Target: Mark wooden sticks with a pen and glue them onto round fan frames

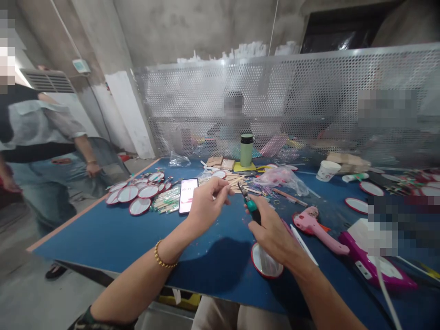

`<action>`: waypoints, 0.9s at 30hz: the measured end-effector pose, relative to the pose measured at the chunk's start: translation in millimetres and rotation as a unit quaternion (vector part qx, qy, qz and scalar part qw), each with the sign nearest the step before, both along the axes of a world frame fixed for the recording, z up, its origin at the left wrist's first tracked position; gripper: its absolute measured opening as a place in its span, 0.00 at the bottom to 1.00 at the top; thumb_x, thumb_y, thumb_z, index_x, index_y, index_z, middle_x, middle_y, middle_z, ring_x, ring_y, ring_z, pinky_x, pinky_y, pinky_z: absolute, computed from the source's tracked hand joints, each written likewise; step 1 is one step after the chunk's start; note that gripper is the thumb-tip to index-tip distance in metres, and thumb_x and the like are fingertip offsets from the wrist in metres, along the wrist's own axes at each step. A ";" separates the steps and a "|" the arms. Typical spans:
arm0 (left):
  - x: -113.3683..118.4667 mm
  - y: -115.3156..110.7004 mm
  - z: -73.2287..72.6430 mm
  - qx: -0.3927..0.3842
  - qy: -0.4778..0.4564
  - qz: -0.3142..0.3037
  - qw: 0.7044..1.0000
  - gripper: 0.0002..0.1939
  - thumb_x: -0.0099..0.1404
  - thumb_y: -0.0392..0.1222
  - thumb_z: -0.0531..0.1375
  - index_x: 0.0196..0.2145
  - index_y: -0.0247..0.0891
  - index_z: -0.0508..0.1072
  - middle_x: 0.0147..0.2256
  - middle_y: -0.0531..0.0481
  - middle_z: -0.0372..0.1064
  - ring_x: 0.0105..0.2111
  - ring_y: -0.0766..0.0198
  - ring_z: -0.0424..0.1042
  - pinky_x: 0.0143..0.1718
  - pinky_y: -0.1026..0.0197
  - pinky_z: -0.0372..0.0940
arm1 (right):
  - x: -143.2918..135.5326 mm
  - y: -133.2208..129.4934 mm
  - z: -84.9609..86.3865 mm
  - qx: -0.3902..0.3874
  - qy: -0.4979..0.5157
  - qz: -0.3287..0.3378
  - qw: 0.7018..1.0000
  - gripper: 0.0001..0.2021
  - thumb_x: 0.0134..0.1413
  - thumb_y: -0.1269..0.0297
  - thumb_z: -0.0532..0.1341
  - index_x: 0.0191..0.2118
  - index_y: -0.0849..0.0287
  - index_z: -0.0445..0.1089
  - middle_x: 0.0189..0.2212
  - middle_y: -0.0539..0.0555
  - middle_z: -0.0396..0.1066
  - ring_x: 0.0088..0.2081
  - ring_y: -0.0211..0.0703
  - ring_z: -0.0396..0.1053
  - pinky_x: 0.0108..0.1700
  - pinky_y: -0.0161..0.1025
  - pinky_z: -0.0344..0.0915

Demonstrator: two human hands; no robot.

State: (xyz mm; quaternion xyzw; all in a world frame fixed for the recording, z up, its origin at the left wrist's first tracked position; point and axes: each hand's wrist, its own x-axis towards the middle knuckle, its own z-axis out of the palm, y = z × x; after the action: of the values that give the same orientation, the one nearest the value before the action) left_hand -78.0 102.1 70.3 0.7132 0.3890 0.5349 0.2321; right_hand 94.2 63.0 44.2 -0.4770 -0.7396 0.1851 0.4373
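Observation:
My right hand [270, 224] is wrapped round a small pair of pliers [253, 208] with a teal-and-black handle; the narrow dark metal tip points up and away. Facing it, my left hand [210, 201] hovers over the table with thumb and fingertips pinched together. Whatever the pinch holds is too small to make out. A gap separates the left fingertips from the pliers' tip. Below my right wrist lies a round white disc with a red rim [266, 261], partly covered by the hand. Behind my left hand a lit phone [188, 196] rests on the blue table [213, 256].
Red-rimmed discs [139, 195] are heaped at left. Wooden sticks [237, 181], a plastic bag [283, 178] and a green bottle [246, 151] stand or lie behind. At right are a pink glue gun [321, 229], a purple device [378, 266] and a paper cup [327, 171]. A person [41, 142] stands left.

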 end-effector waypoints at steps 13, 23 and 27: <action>1.4 -2.9 -5.3 0.145 0.134 0.029 0.980 0.08 0.68 0.32 0.52 0.31 0.38 0.66 0.27 0.54 0.72 0.24 0.70 0.71 0.26 0.69 0.62 | -3.8 2.2 -12.9 0.036 -0.097 -0.033 0.994 0.28 0.48 0.76 0.52 0.58 0.60 0.59 0.44 0.59 0.64 0.50 0.53 0.64 0.54 0.54 0.63; 1.6 -3.9 -4.7 0.142 0.137 0.028 0.980 0.07 0.68 0.32 0.53 0.31 0.38 0.65 0.27 0.54 0.72 0.24 0.71 0.71 0.28 0.69 0.62 | -7.1 1.3 -10.2 0.021 -0.074 -0.025 0.997 0.26 0.47 0.76 0.52 0.55 0.60 0.61 0.44 0.59 0.65 0.49 0.53 0.64 0.54 0.52 0.63; 1.9 -4.4 -4.3 0.141 0.138 0.029 0.980 0.07 0.68 0.32 0.53 0.31 0.39 0.65 0.27 0.55 0.72 0.24 0.70 0.71 0.27 0.69 0.62 | -7.4 2.4 -11.7 0.028 -0.056 -0.018 0.998 0.26 0.46 0.76 0.51 0.54 0.58 0.62 0.44 0.58 0.65 0.49 0.51 0.65 0.54 0.49 0.64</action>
State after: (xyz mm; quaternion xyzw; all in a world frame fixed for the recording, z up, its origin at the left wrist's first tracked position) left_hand -76.1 97.7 66.0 0.7939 0.3587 0.4876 0.0574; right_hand 86.7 65.3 32.5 -0.4874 -0.7589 0.1292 0.4121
